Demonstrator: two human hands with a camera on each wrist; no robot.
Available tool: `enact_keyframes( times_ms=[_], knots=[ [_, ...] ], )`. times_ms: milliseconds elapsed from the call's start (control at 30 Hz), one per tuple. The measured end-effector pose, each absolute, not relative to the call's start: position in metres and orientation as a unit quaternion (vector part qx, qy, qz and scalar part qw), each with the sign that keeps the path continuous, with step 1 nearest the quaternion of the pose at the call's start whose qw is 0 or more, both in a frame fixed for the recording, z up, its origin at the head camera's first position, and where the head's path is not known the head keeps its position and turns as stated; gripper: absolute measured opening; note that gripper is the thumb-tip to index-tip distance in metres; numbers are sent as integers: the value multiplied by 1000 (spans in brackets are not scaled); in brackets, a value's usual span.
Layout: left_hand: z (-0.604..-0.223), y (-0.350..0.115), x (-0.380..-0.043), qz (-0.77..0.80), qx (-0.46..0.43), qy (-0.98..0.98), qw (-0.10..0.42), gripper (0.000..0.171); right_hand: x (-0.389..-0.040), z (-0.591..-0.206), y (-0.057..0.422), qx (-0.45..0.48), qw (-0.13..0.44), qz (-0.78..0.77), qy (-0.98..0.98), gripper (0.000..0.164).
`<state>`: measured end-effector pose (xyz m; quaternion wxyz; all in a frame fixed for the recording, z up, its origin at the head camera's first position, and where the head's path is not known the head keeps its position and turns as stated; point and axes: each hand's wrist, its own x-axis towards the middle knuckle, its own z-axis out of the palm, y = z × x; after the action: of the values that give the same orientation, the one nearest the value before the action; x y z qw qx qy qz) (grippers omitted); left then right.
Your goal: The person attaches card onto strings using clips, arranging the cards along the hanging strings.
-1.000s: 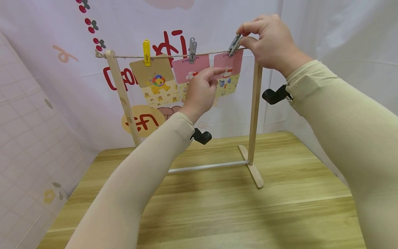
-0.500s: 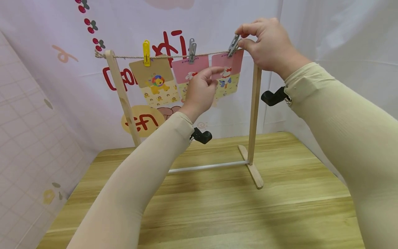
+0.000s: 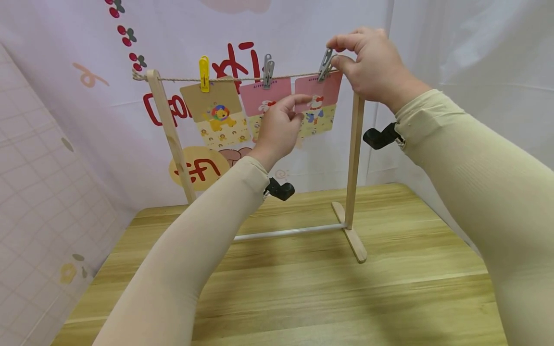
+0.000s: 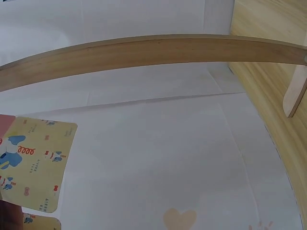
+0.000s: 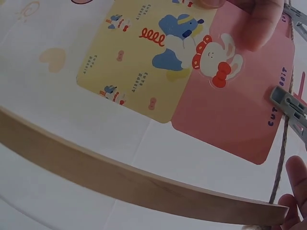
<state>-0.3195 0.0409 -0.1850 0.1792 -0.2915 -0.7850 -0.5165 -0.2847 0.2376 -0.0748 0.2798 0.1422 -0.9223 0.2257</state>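
Observation:
My right hand [image 3: 374,67] pinches the handles of a grey clothespin [image 3: 324,67] between thumb and fingers, at the right end of a twine line [image 3: 235,78]. The clothespin's jaws sit over the top edge of a pink-and-yellow rabbit card [image 5: 225,115], which hangs at the line. My left hand [image 3: 279,127] is at this card's left side, index finger extended across its front, the other fingers bent. In the right wrist view, the left fingertips [image 5: 261,28] overlap the card's pink half.
A similar pink card [image 3: 259,98] hangs from another grey clothespin [image 3: 268,72], partly behind my left hand. A brown lion card [image 3: 214,103] hangs from a yellow clothespin [image 3: 204,74]. The wooden stand [image 3: 355,158] rises from the wood-grain table [image 3: 389,288], before a printed curtain.
My right hand has come down slightly, and the clothespin in it stands a little more upright. The rabbit card has shifted slightly right. My left hand stays nearly still.

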Motion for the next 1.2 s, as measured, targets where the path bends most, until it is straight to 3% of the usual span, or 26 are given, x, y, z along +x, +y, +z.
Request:
enact_keyframes(
  times_ms=[1200],
  knots=[
    [-192, 37, -315, -541, -328, -757, 164, 33, -286, -91, 237, 127, 294, 262, -911, 43]
  ],
)
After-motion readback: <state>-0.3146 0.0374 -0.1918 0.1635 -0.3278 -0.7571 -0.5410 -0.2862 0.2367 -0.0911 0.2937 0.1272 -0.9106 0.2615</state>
